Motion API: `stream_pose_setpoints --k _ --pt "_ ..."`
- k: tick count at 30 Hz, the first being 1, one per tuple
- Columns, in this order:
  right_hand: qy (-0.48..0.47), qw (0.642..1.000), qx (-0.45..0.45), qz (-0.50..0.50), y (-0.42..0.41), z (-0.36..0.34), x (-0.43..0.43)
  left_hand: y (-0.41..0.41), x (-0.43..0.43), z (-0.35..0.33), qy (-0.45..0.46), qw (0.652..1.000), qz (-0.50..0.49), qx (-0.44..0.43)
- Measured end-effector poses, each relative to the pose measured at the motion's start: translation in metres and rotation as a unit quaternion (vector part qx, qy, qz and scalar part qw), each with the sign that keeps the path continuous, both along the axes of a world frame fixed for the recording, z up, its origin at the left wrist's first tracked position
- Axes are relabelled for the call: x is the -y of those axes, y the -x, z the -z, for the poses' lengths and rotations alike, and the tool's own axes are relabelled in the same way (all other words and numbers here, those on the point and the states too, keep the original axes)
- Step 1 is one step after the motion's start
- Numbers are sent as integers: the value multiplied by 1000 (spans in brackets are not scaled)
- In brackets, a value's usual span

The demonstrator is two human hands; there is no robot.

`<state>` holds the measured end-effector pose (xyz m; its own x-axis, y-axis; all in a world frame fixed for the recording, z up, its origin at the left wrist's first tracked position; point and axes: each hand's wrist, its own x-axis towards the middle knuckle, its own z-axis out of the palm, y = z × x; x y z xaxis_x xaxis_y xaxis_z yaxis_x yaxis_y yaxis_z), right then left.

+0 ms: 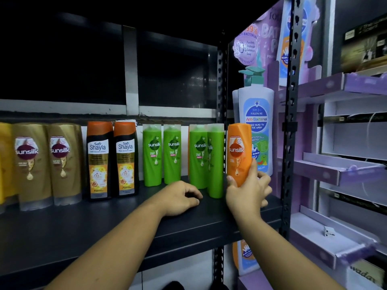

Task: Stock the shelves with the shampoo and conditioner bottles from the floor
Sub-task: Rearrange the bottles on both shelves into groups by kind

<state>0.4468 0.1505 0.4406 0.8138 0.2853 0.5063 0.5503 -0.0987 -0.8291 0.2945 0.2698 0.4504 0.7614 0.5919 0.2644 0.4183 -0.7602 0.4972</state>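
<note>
My right hand [247, 191] grips an orange Sunsilk bottle [239, 151] by its lower end, upright, just above the right end of the black shelf [104, 229]. My left hand [180, 197] rests on the shelf with loosely curled fingers and holds nothing. Along the back of the shelf stand several green Sunsilk bottles [196, 155], two Safi Shayla bottles [113, 158] and two gold Sunsilk bottles [48, 162]. A yellow bottle [4, 162] shows at the left edge. The orange bottle is right beside the rightmost green one.
A black perforated upright [291, 122] bounds the shelf on the right. Behind the orange bottle stands a tall white pump bottle [257, 114] in a purple cardboard display [343, 170] with trays. The shelf front in front of the bottles is bare.
</note>
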Motion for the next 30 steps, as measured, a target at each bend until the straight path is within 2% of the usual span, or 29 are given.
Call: stream_pose_setpoints --k 3,5,8,10,13,16,19,22,26,30 --pt "-46 999 3 7 1 3 1 -1 -3 1 -1 1000 0 23" --pt "-88 995 38 19 6 7 1 -2 -6 2 3 999 -3 38" --pt "-131 980 148 -1 13 14 -1 -3 -9 4 5 999 -6 51" --pt "-122 960 247 -50 14 19 -2 -3 -10 4 6 998 -5 67" --pt "-47 924 333 -184 10 21 -3 -3 -10 3 5 996 2 91" --pt "108 891 318 -305 6 15 -3 -4 -12 2 17 994 -7 108" --pt "260 846 302 -354 9 7 -1 -3 -14 2 22 993 -24 111" --pt "373 801 307 -353 16 0 0 -3 -17 1 44 990 -42 126" --pt "425 762 332 -358 21 -5 1 -14 -15 -8 67 977 -45 197" --pt "429 755 336 -364 20 -6 -1 -39 -7 -26 104 974 7 203"
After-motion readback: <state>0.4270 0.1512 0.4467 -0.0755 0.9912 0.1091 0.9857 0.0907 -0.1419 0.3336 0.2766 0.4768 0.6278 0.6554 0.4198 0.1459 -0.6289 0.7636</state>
